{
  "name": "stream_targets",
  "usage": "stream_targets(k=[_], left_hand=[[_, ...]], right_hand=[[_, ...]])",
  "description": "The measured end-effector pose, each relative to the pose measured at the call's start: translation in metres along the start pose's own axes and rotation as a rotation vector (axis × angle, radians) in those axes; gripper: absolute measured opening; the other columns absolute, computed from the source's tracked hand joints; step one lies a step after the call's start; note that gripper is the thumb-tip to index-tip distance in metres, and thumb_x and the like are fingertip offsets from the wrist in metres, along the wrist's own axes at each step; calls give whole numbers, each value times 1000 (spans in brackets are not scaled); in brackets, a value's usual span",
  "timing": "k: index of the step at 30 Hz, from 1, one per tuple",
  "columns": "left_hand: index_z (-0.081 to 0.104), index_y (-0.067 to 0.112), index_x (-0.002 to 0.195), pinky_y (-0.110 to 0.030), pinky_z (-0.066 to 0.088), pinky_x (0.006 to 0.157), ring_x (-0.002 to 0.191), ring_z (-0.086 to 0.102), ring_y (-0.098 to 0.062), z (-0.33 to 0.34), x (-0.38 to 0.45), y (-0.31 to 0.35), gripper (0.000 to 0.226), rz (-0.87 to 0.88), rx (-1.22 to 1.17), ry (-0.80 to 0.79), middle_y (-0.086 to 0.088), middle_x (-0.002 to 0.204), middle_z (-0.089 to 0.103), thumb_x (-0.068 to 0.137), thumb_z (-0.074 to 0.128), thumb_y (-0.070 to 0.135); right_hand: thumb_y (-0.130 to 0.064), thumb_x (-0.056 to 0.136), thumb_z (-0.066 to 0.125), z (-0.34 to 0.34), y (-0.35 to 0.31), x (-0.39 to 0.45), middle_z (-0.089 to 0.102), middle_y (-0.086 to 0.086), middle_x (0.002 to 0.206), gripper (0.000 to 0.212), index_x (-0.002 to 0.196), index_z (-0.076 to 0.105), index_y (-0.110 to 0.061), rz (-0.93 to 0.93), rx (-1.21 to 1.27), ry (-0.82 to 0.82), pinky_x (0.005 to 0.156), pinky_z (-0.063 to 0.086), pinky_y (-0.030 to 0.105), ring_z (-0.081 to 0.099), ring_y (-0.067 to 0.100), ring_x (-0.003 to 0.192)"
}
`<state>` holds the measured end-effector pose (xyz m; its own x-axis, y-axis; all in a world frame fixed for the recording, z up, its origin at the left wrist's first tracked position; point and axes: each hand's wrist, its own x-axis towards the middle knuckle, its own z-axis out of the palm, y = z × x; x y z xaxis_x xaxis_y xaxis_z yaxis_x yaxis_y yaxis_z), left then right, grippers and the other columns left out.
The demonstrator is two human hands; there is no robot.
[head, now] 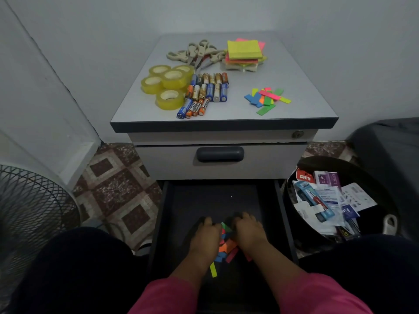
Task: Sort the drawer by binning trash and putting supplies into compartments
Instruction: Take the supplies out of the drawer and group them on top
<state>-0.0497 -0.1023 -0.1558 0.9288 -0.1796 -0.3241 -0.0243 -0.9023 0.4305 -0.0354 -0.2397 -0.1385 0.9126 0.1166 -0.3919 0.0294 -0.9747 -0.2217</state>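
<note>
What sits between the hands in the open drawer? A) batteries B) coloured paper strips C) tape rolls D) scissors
B: the left hand and right hand gather coloured paper strips on the drawer floor. The batteries, tape rolls and scissors lie on the cabinet top.

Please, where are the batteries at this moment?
In the head view, the batteries lie on top of the cabinet, left of centre, directly right of the tape rolls and in front of the scissors.
</note>
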Motion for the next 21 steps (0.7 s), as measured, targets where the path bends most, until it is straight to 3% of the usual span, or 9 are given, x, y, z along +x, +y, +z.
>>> stream_targets(k=[3, 7, 10, 15, 21], left_hand=[[52, 21, 124, -38, 48, 91, 108, 50, -20, 3, 3, 0, 33, 19, -45, 18, -3, 120, 43, 91, 53, 14], [34, 32, 145, -39, 45, 96, 115, 47, -25, 6, 4, 2, 57, 30, -20, -18, -5, 126, 38, 93, 54, 21], [46, 29, 134, -39, 47, 92, 111, 49, -24, 6, 3, 5, 43, 16, -48, 15, -4, 122, 40, 92, 56, 24], [58, 9, 96, -41, 49, 85, 95, 57, -26, 0, 3, 7, 9, -40, -119, 44, -9, 111, 47, 92, 55, 17], [60, 11, 97, -34, 47, 85, 99, 56, -23, -11, 1, 6, 12, -89, -64, 55, -7, 112, 51, 94, 54, 21]], right_hand=[[-31, 90, 57, -5, 3, -1, 46, 5, 133, 33, 123, 59, -26, 7, 47, 19, 102, 33, 32, 40, 26, 126], [-31, 90, 56, -9, 5, -2, 62, -1, 120, 21, 109, 65, -28, 24, 43, 0, 98, 33, 31, 50, 21, 120], [-26, 87, 57, -12, 7, -3, 66, -6, 115, 20, 104, 67, -30, 35, 69, -18, 99, 31, 31, 55, 16, 116], [-20, 85, 58, -14, 11, -4, 65, -9, 120, 31, 112, 64, -34, 58, 92, -18, 99, 31, 29, 54, 13, 120], [-21, 86, 60, -16, 15, -4, 64, -10, 122, 31, 113, 65, -35, 78, 89, -44, 101, 31, 29, 53, 12, 121]])
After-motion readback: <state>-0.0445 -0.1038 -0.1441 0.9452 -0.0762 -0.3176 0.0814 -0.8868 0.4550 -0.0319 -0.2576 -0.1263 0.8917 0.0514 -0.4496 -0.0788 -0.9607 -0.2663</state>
